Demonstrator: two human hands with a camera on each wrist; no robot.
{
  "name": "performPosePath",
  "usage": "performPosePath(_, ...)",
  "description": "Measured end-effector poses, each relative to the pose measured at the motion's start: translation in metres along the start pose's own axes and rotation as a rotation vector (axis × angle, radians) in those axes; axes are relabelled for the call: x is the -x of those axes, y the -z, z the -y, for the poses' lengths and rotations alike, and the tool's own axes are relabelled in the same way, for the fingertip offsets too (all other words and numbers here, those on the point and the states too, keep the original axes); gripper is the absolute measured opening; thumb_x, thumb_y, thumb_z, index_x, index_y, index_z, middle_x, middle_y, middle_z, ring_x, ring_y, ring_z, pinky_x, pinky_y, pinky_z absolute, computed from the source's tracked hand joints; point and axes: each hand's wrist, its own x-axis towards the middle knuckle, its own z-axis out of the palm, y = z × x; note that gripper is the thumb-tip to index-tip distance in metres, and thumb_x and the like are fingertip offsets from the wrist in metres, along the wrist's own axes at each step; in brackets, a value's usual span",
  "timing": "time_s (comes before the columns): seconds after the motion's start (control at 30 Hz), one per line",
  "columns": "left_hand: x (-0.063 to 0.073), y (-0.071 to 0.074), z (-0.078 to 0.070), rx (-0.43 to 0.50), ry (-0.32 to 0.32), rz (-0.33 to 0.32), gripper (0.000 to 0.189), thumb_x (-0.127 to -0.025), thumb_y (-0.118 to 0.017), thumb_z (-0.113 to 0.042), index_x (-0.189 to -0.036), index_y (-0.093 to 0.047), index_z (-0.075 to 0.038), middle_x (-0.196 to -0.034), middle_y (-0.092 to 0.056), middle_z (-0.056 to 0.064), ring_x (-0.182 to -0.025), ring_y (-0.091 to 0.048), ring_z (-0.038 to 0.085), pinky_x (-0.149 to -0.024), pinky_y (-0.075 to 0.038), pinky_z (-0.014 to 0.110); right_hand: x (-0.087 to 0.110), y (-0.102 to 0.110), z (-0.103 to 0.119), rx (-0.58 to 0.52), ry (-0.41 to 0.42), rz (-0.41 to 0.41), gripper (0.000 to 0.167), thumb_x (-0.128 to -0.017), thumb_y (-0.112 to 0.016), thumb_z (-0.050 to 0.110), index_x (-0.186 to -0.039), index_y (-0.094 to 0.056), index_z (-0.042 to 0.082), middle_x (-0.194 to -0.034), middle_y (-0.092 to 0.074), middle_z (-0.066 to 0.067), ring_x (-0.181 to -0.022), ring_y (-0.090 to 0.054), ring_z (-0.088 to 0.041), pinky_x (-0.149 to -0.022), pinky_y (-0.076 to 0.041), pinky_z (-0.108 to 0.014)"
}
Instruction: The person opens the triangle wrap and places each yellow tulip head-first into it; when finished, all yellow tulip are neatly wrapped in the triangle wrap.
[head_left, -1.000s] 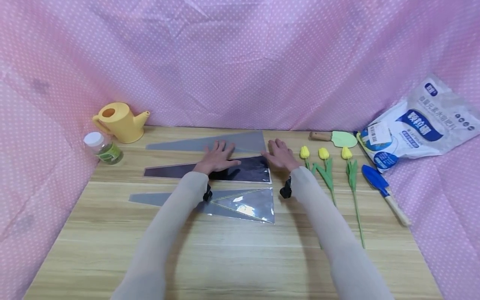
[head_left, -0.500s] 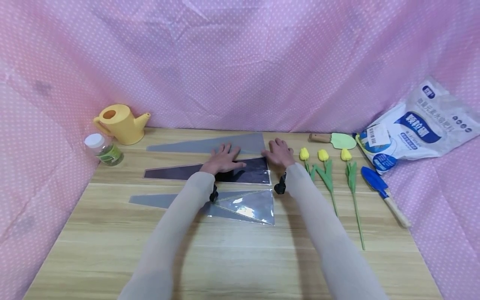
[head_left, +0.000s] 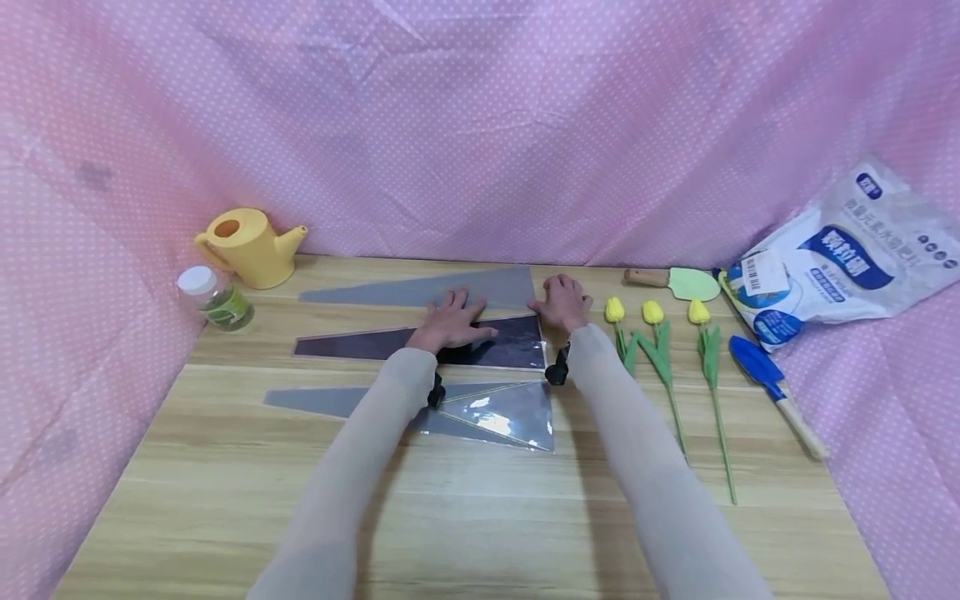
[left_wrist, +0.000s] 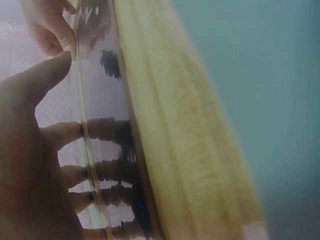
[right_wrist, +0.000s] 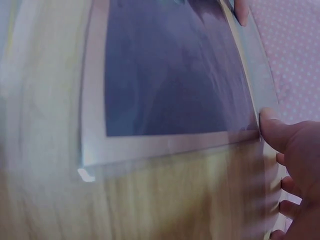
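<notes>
left hand [head_left: 450, 324] is lying spread, right hand [head_left: 564, 303] resting loosely bent; both should be pressing dark sheet [head_left: 517, 337] evenly, far edge.

On the bench [head_left: 465, 533], three sheets [head_left: 516, 343] lie one behind another in the middle, a jar [head_left: 228, 310] sits before a watering can [head_left: 255, 252] on the left, and three flowers [head_left: 663, 367] lie on the right, with one shovel [head_left: 692, 284] behind them, another [head_left: 757, 363] beside them, and a bag [head_left: 840, 258] farther right.
</notes>
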Motion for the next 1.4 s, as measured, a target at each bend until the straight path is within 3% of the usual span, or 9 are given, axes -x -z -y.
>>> performPosePath(0.33,-0.001,-0.001,-0.003,0.017,-0.002,0.009,0.082,-0.095,-0.043,-0.069,-0.161,-0.017,-0.028,-0.170,0.003,0.013,-0.158,0.005,0.038,-0.123,-0.005,0.070,-0.004,-0.005,0.003,-0.046,-0.057,-0.069,0.051,-0.096,-0.064,0.041,-0.132,-0.053,0.008,-0.159,-0.035,-0.014,-0.146,-0.031,-0.038,-0.115,-0.027,-0.064)
performPosePath(0.63,-0.004,-0.001,-0.003,0.038,-0.008,0.027,0.084,-0.094,-0.043,-0.071,-0.161,-0.017,-0.028,-0.170,0.004,0.012,-0.158,0.005,0.038,-0.123,-0.004,0.070,-0.005,-0.008,0.008,-0.093,-0.069,-0.063,0.043,-0.097,-0.063,0.032,-0.136,-0.060,0.013,-0.160,-0.034,-0.015,-0.148,-0.026,-0.040,-0.116,-0.026,-0.064)
performPosePath(0.8,-0.004,0.001,-0.004,0.054,-0.009,0.030,0.083,-0.094,-0.044,-0.069,-0.161,-0.018,-0.027,-0.170,0.004,0.012,-0.158,0.007,0.038,-0.123,-0.002,0.070,-0.006,-0.006,0.011,-0.199,-0.059,-0.081,0.040,-0.094,-0.065,0.027,-0.131,-0.064,0.012,-0.158,-0.039,-0.016,-0.148,-0.029,-0.040,-0.115,-0.026,-0.062)
performPosePath(1.03,-0.009,0.008,-0.004,0.066,-0.012,0.040,0.079,-0.096,-0.042,-0.068,-0.161,-0.023,-0.026,-0.171,0.002,0.012,-0.158,0.004,0.038,-0.123,-0.005,0.070,-0.005,0.002,0.018,-0.527,-0.040,-0.117,0.040,-0.098,-0.055,0.027,-0.129,-0.064,0.002,-0.133,-0.064,-0.020,-0.123,-0.058,-0.036,-0.108,-0.044,-0.050)
performPosePath(1.2,-0.014,0.013,-0.003,0.082,0.004,0.000,0.069,-0.098,-0.046,-0.061,-0.156,-0.036,-0.025,-0.169,-0.012,0.013,-0.157,-0.008,0.039,-0.122,-0.013,0.070,-0.004,0.004,0.025,-0.718,-0.083,-0.110,0.044,-0.104,-0.047,0.031,-0.128,-0.063,-0.002,-0.130,-0.062,-0.021,-0.115,-0.057,-0.031,-0.103,-0.046,-0.040)
performPosePath(1.3,-0.016,0.014,-0.006,0.091,0.007,-0.074,0.061,-0.100,-0.050,-0.051,-0.152,-0.043,-0.020,-0.164,-0.025,0.015,-0.153,-0.021,0.039,-0.121,-0.022,0.067,-0.004,0.004,0.028,-0.801,-0.116,-0.097,0.047,-0.106,-0.042,0.034,-0.128,-0.063,-0.002,-0.135,-0.059,-0.020,-0.121,-0.053,-0.030,-0.109,-0.042,-0.040)
performPosePath(1.4,-0.019,0.015,-0.012,0.163,-0.008,-0.181,0.053,-0.102,-0.051,-0.037,-0.148,-0.047,-0.012,-0.159,-0.036,0.017,-0.148,-0.034,0.037,-0.120,-0.031,0.059,-0.004,0.004,0.030,-0.846,-0.123,-0.093,0.049,-0.108,-0.039,0.035,-0.129,-0.062,-0.003,-0.141,-0.057,-0.019,-0.131,-0.052,-0.032,-0.117,-0.038,-0.042)
